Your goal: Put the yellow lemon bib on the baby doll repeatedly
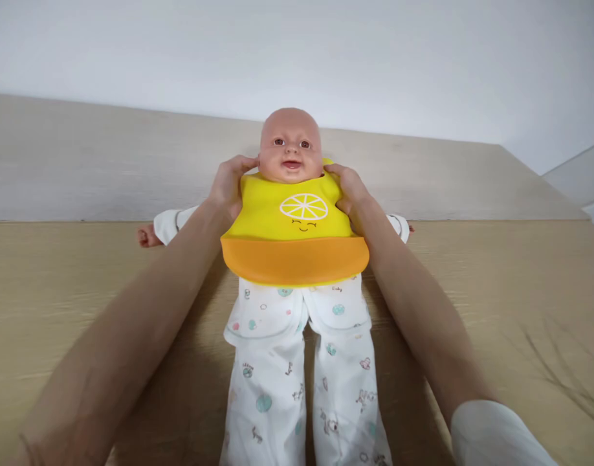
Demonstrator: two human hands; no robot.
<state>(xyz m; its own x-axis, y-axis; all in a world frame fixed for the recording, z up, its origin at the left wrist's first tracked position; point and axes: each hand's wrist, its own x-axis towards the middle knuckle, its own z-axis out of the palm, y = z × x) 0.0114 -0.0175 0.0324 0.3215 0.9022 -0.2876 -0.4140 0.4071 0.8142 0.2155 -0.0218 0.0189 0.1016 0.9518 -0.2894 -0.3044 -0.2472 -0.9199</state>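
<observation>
Flanking the neck of a baby doll (290,126), two bare hands reach in from either side. The doll faces the person on a wooden surface (59,278), legs stretched toward the viewer, arms spread outward. Whether its back lies flat or leans cannot be established.

A yellow bib (263,207) covers the chest, its orange pocket (297,259) at the lower edge, over white printed clothes (270,369). The bib's face is smooth and the pocket hangs toward the legs, which suggests correct orientation.

The left hand (226,188) is curved around the bib's upper edge, fingertips beside the doll's head; a firm grip cannot be confirmed. The right hand (352,194) is bent at the opposite edge, fingers near the yellow neck strap (328,162); its hold is likewise unclear. The matched placement appears to keep the neckline centred under the chin. Behind stands a pale wall (297,52).
</observation>
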